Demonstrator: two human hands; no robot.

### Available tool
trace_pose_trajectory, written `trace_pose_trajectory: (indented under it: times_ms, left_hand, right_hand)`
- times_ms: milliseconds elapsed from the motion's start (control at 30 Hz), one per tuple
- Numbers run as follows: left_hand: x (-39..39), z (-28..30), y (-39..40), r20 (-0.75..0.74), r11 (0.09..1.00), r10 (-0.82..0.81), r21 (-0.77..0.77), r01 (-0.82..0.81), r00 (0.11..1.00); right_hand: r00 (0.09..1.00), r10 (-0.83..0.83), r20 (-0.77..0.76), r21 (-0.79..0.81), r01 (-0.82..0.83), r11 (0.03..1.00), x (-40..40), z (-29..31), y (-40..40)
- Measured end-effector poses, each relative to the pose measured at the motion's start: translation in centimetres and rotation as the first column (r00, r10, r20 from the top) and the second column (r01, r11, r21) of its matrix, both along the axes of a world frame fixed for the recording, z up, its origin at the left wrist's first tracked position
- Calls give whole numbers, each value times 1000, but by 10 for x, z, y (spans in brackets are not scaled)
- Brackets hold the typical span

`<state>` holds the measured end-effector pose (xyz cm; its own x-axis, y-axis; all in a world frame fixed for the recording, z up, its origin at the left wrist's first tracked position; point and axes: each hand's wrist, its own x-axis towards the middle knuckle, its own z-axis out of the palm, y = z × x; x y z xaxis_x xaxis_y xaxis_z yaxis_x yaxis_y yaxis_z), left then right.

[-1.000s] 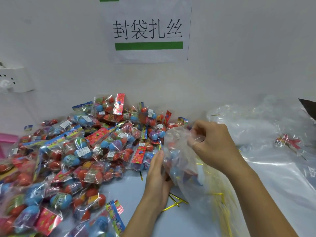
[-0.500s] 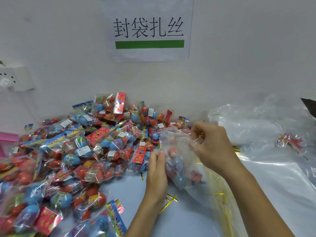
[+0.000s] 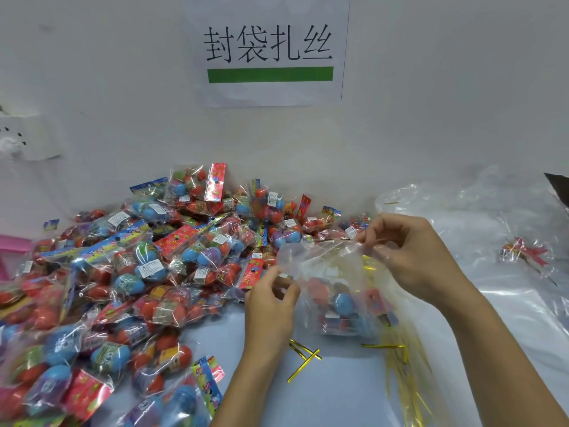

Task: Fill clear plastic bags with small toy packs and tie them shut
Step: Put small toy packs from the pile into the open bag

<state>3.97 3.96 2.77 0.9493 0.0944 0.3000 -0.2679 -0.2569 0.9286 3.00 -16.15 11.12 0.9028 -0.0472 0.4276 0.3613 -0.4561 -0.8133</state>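
White wall behind, paper sign (image 3: 272,50) with 4 Chinese characters and a green bar taped to it; pale tabletop (image 3: 338,396) below. Directly under the sign, clear plastic bag (image 3: 335,291) held upright, several toy packs visible inside. Left of the bag, large heap of toy packs (image 3: 138,272). Just below the bag, loose gold twist ties (image 3: 303,359). Right of the bag, flat spare bags (image 3: 492,217). Left hand (image 3: 272,306) pinching the bag's left edge; right hand (image 3: 409,257) pinching its top right rim. Since 1 second ago, mouth pulled wider and flatter between both hands, contents settled lower. Likely filled, ready for gathering the neck and tying.
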Motion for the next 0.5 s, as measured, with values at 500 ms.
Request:
trace_pose_trajectory:
  times_ms: [500]
  left_hand:
    - [-1,6,8,139,981,191,-57,-185,972]
  right_hand:
    - [789,-525,-318,-414,383,826,-11,12,-19]
